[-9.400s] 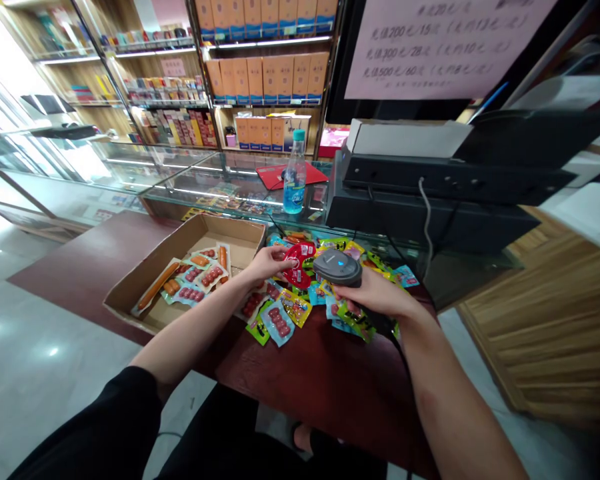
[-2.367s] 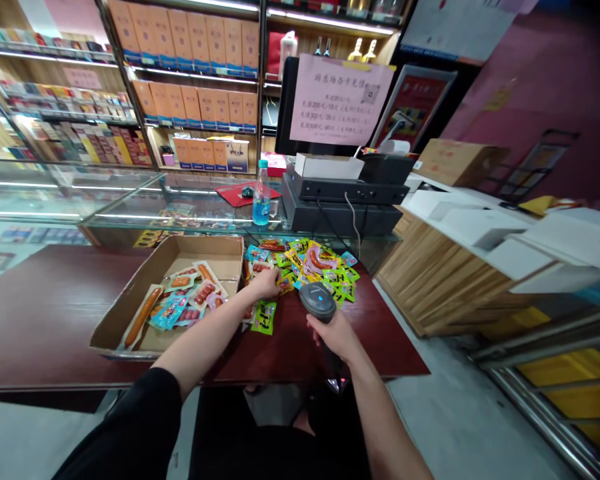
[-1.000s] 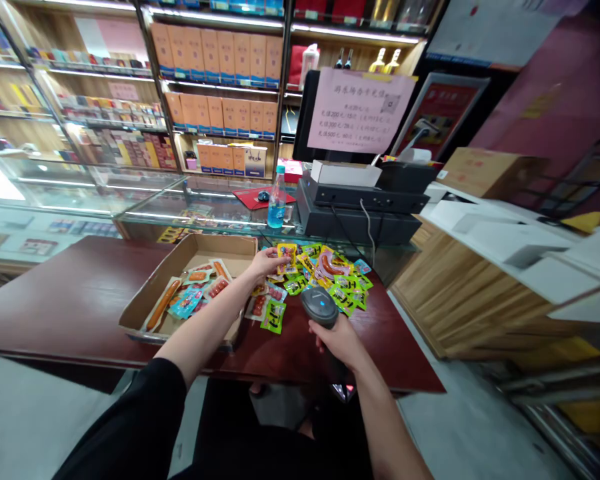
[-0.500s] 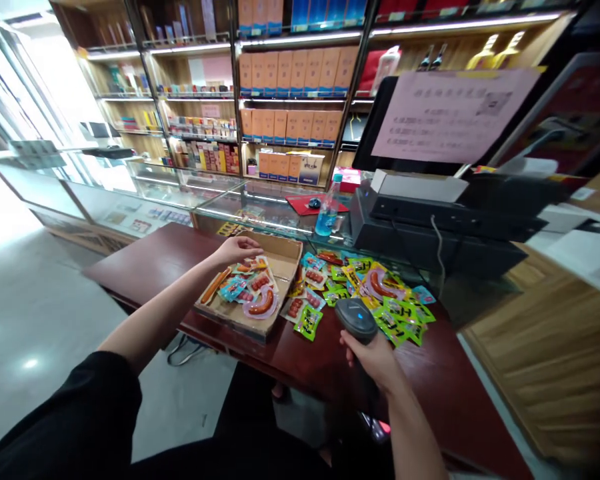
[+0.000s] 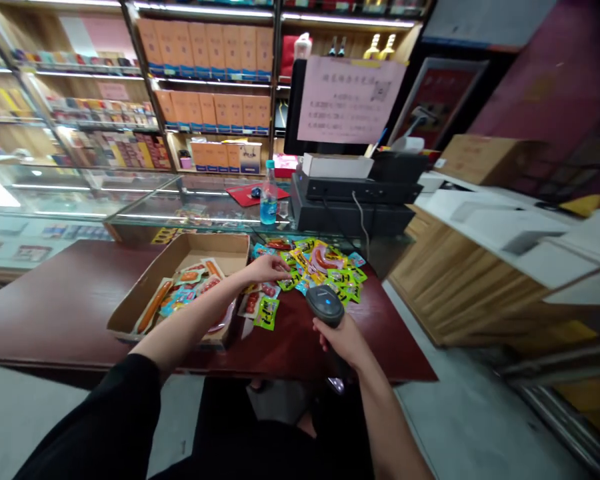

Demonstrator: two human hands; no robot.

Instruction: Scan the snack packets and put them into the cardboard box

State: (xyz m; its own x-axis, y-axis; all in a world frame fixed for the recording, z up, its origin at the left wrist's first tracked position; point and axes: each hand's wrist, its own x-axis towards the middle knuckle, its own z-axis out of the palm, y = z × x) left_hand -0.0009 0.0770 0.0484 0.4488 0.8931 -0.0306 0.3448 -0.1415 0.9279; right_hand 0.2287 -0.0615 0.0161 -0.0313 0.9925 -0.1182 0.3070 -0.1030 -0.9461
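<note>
My left hand (image 5: 270, 268) hovers at the left edge of a pile of snack packets (image 5: 325, 267), its fingers loosely bent and apart, with nothing visible in them. In my right hand (image 5: 341, 340) is a dark handheld scanner (image 5: 326, 305), its head over the table just in front of the pile. The pile mixes green, yellow and blue packets with wrapped sausages. Left of it, an open cardboard box (image 5: 177, 257) holds several wrapped sausages and a blue packet (image 5: 177, 300); my left forearm crosses above it. A green packet (image 5: 267, 313) lies between box and scanner.
Behind the dark red table (image 5: 55, 300) runs a glass counter (image 5: 145, 203) with a blue bottle (image 5: 269, 200) and a red mat (image 5: 237, 195). A monitor with a pink sheet (image 5: 347, 100) stands over a black cash drawer (image 5: 350, 212). Wooden cabinets (image 5: 460, 280) are at right.
My left hand has moved right, from above the box to the packet pile. The view has turned right. My right hand still holds the scanner near the pile.
</note>
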